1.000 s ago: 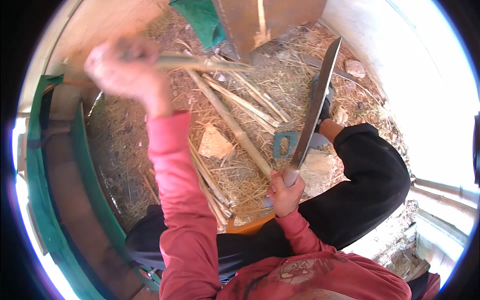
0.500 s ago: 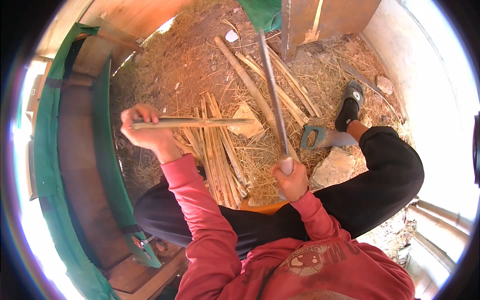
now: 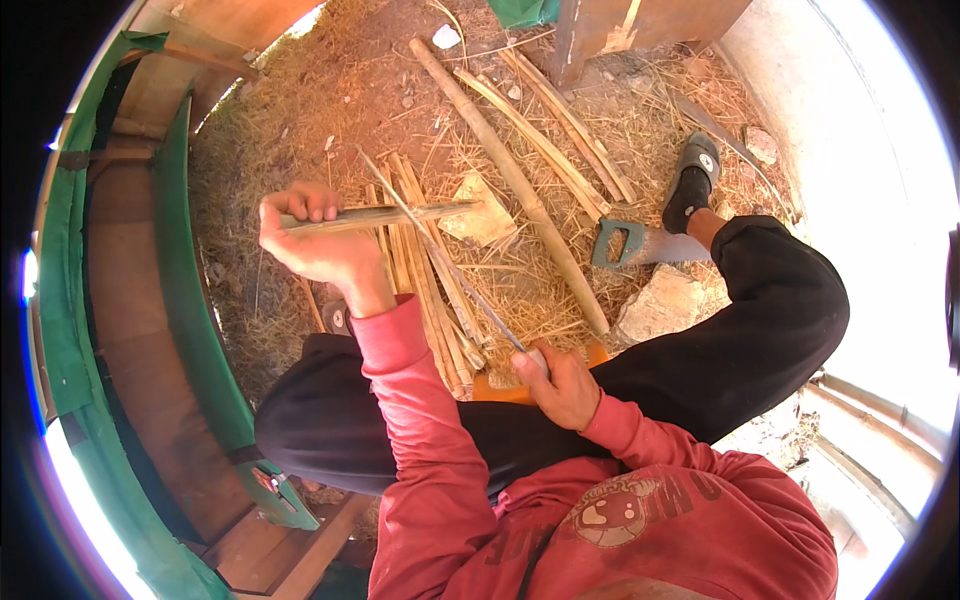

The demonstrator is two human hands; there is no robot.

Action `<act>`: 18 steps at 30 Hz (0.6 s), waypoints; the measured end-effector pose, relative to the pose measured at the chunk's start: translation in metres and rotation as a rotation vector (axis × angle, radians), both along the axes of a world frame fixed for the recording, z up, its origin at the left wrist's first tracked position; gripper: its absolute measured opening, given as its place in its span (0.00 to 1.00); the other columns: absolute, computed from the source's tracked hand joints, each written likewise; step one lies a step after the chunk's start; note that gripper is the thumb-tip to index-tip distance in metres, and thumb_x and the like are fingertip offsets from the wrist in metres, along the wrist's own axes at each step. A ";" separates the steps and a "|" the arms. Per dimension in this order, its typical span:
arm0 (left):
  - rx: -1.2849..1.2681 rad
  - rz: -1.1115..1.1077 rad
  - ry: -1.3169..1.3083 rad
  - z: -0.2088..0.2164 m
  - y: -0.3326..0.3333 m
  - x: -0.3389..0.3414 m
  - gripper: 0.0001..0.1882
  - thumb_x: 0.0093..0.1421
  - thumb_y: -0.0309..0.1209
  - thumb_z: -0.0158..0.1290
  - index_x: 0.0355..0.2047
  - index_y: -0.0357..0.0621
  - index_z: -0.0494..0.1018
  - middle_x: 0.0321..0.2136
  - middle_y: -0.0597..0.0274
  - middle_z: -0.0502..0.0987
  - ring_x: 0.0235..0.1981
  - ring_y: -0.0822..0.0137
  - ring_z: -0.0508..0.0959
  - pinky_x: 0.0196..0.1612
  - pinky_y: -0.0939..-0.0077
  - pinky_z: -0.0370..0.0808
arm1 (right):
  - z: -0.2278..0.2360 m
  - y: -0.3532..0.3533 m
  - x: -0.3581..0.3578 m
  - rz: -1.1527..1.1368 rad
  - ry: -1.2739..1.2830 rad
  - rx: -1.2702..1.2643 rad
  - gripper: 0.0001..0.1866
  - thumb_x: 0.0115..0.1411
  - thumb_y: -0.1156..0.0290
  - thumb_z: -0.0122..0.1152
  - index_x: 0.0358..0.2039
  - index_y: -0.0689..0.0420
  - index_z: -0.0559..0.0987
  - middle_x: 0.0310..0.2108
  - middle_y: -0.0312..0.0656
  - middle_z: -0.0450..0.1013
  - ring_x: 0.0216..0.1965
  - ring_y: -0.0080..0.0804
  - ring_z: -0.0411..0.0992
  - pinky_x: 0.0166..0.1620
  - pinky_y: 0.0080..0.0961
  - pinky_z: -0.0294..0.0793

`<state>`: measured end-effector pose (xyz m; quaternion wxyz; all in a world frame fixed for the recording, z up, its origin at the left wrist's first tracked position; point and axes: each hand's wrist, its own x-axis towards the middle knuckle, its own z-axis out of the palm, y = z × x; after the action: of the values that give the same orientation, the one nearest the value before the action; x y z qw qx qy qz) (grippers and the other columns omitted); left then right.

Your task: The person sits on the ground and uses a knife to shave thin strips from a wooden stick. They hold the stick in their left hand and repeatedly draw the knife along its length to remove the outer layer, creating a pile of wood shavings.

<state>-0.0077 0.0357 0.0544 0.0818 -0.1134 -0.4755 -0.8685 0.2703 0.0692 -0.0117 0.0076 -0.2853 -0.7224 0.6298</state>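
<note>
My left hand is closed around one end of a split bamboo strip, held level with its free end pointing right. My right hand grips the pale handle of a long knife, whose narrow blade slants up and left. The blade crosses the strip near its middle; whether it touches cannot be made out. Beneath the strip lies a bundle of split bamboo pieces, partly hidden by my left forearm. A flat tan stone rests on the ground beside that bundle.
A whole bamboo pole lies beyond the knife, with more split lengths to its right. A handsaw and a rock sit near my right foot. Green-edged boards flank the left; a pale wall stands right.
The knife has swung from nearly upright at the right to leftward across the bamboo strip. My right hand has come slightly left and down. My left hand still holds the strip.
</note>
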 end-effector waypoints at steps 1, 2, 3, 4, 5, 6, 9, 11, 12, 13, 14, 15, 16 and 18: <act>-0.019 0.020 -0.008 -0.002 0.002 0.002 0.16 0.59 0.41 0.40 0.17 0.50 0.54 0.14 0.67 0.55 0.19 0.73 0.55 0.25 0.79 0.53 | -0.008 -0.002 0.001 -0.005 -0.022 0.039 0.26 0.64 0.49 0.53 0.28 0.65 0.74 0.16 0.54 0.69 0.19 0.53 0.70 0.27 0.40 0.68; -0.037 0.041 -0.015 -0.003 0.003 0.003 0.16 0.58 0.41 0.39 0.17 0.50 0.54 0.14 0.67 0.54 0.18 0.73 0.55 0.24 0.79 0.53 | -0.007 -0.001 -0.002 -0.009 -0.042 0.081 0.26 0.64 0.50 0.52 0.27 0.65 0.74 0.16 0.54 0.69 0.19 0.53 0.70 0.27 0.40 0.68; -0.025 0.080 -0.014 -0.003 0.004 0.002 0.16 0.58 0.40 0.39 0.16 0.50 0.54 0.14 0.67 0.54 0.18 0.73 0.54 0.23 0.79 0.52 | -0.003 0.000 -0.003 -0.004 -0.040 0.063 0.26 0.64 0.50 0.52 0.27 0.65 0.73 0.16 0.54 0.69 0.19 0.53 0.70 0.27 0.40 0.68; -0.012 0.119 -0.013 -0.003 0.004 0.002 0.16 0.57 0.40 0.39 0.16 0.50 0.54 0.13 0.67 0.54 0.17 0.73 0.54 0.23 0.79 0.52 | 0.003 0.001 -0.003 0.001 -0.037 0.046 0.26 0.64 0.50 0.52 0.27 0.65 0.73 0.16 0.54 0.69 0.20 0.54 0.71 0.27 0.41 0.68; 0.000 0.162 -0.016 -0.003 0.004 0.003 0.16 0.57 0.39 0.39 0.15 0.50 0.54 0.13 0.67 0.53 0.17 0.73 0.54 0.22 0.79 0.51 | 0.014 0.004 -0.004 0.010 -0.038 0.029 0.26 0.64 0.50 0.52 0.27 0.65 0.73 0.16 0.55 0.70 0.20 0.54 0.71 0.28 0.41 0.69; -0.001 0.163 -0.009 -0.005 0.004 0.005 0.16 0.57 0.39 0.39 0.15 0.50 0.53 0.13 0.67 0.53 0.17 0.73 0.53 0.22 0.79 0.51 | 0.025 0.006 -0.003 0.011 -0.008 0.030 0.26 0.64 0.50 0.52 0.27 0.65 0.74 0.16 0.55 0.70 0.21 0.54 0.71 0.28 0.41 0.69; -0.011 0.173 0.002 -0.008 0.009 0.013 0.16 0.56 0.38 0.38 0.14 0.51 0.52 0.13 0.67 0.53 0.16 0.73 0.53 0.21 0.78 0.51 | 0.040 0.005 -0.002 -0.056 0.093 0.064 0.26 0.64 0.50 0.53 0.28 0.65 0.75 0.17 0.56 0.70 0.22 0.54 0.72 0.29 0.42 0.70; -0.030 0.195 -0.007 -0.005 0.014 0.018 0.16 0.56 0.38 0.38 0.14 0.51 0.52 0.12 0.68 0.52 0.16 0.74 0.53 0.21 0.78 0.50 | 0.030 -0.005 -0.002 -0.188 0.174 0.127 0.26 0.63 0.50 0.53 0.28 0.65 0.75 0.16 0.57 0.69 0.21 0.55 0.72 0.29 0.42 0.69; -0.034 0.185 0.013 -0.005 0.015 0.017 0.16 0.55 0.38 0.38 0.13 0.52 0.51 0.12 0.68 0.52 0.16 0.74 0.52 0.21 0.78 0.50 | 0.013 -0.005 0.000 -0.145 0.090 0.177 0.25 0.64 0.51 0.53 0.26 0.65 0.74 0.15 0.55 0.69 0.20 0.53 0.71 0.28 0.41 0.68; -0.013 0.180 0.000 -0.007 0.016 0.018 0.16 0.56 0.38 0.38 0.14 0.51 0.51 0.12 0.68 0.52 0.16 0.74 0.52 0.21 0.78 0.50 | -0.013 -0.002 0.000 -0.106 0.008 0.227 0.25 0.64 0.52 0.54 0.24 0.65 0.74 0.14 0.53 0.68 0.19 0.52 0.70 0.26 0.40 0.67; 0.008 0.175 -0.007 -0.009 0.016 0.018 0.17 0.57 0.39 0.39 0.14 0.50 0.50 0.12 0.68 0.53 0.16 0.75 0.52 0.21 0.79 0.50 | -0.021 0.003 -0.004 -0.067 -0.070 0.274 0.25 0.64 0.53 0.54 0.22 0.64 0.73 0.14 0.52 0.67 0.18 0.50 0.69 0.25 0.39 0.65; 0.029 0.171 -0.014 -0.010 0.015 0.018 0.18 0.57 0.39 0.40 0.15 0.50 0.50 0.12 0.68 0.53 0.16 0.75 0.52 0.21 0.79 0.50 | -0.023 0.006 -0.003 -0.074 -0.041 0.240 0.26 0.64 0.52 0.53 0.21 0.64 0.73 0.13 0.52 0.67 0.17 0.50 0.69 0.25 0.39 0.65; 0.034 0.182 -0.034 -0.011 0.016 0.017 0.18 0.58 0.39 0.39 0.15 0.49 0.50 0.12 0.69 0.53 0.16 0.75 0.52 0.20 0.79 0.50 | -0.023 0.009 -0.002 -0.082 -0.012 0.206 0.26 0.64 0.52 0.53 0.21 0.64 0.73 0.13 0.51 0.67 0.17 0.49 0.69 0.24 0.38 0.65; 0.019 0.223 -0.008 -0.013 0.015 0.014 0.18 0.58 0.39 0.39 0.15 0.49 0.50 0.12 0.68 0.53 0.16 0.75 0.52 0.20 0.79 0.50 | -0.016 0.008 0.002 -0.061 -0.017 0.175 0.26 0.64 0.52 0.53 0.22 0.64 0.73 0.13 0.51 0.66 0.17 0.48 0.68 0.24 0.38 0.65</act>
<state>0.0064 0.0510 0.0417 0.1771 -0.0556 -0.4773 -0.8589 0.2723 0.0770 -0.0282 0.0456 -0.3110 -0.7656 0.5613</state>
